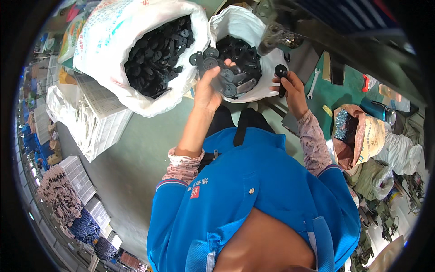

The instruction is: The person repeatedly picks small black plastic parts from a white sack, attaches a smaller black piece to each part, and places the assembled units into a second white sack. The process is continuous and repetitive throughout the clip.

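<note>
My left hand (207,95) is closed around several black round-headed plastic parts (210,63), which fan out past the fingers. It is held over the near rim of the smaller white sack (270,61), where more black parts (240,47) lie. To the right of that sack, my right hand (294,93) pinches a single black part (281,70) with a round disc at its top and a narrow stem below. Left of both hands, a larger white woven sack (106,50) gapes, filled with similar black discs (156,56).
On the green bench (319,106) at right are an open-end wrench (313,84) and a dark flat object (337,73). Beside them stands a brown bag (351,156) of small metal pieces. A machine (290,29) overhangs the far right. White crates (102,109) stand left.
</note>
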`<control>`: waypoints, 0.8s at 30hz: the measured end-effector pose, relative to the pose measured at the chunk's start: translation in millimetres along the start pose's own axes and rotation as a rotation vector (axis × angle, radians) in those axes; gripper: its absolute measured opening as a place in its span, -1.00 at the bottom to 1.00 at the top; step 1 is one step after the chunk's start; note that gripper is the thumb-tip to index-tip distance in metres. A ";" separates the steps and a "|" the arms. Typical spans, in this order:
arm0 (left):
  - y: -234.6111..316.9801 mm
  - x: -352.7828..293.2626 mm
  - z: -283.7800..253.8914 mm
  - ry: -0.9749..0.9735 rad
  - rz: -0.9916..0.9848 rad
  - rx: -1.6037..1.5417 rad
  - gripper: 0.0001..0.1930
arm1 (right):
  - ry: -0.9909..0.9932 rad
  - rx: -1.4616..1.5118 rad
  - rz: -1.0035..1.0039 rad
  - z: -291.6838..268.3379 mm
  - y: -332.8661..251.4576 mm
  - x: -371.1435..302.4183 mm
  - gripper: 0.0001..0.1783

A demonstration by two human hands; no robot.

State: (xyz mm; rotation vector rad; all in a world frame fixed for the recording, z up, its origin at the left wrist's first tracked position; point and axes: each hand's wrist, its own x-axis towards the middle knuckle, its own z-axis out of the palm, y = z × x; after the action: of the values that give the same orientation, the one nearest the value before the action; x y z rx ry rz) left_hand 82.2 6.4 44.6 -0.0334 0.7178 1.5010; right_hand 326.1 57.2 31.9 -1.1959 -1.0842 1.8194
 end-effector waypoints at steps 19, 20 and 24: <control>-17.9 6.5 58.3 -0.528 -0.458 0.495 -0.50 | -0.124 -0.097 -0.171 18.4 -54.5 -13.1 -0.67; -13.3 6.9 57.7 -0.536 -0.472 0.499 -0.49 | -0.098 -0.105 -0.162 20.7 -51.3 -10.0 -0.69; -0.6 14.5 50.8 -0.581 -0.494 0.434 -0.47 | 0.029 -0.095 -0.250 37.6 -44.0 -0.2 -0.69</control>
State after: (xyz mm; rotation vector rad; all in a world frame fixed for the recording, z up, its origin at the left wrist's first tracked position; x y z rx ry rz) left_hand 102.2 41.8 78.3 0.5020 0.4943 0.7963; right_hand 295.4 65.0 80.3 -1.0841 -1.2557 1.5706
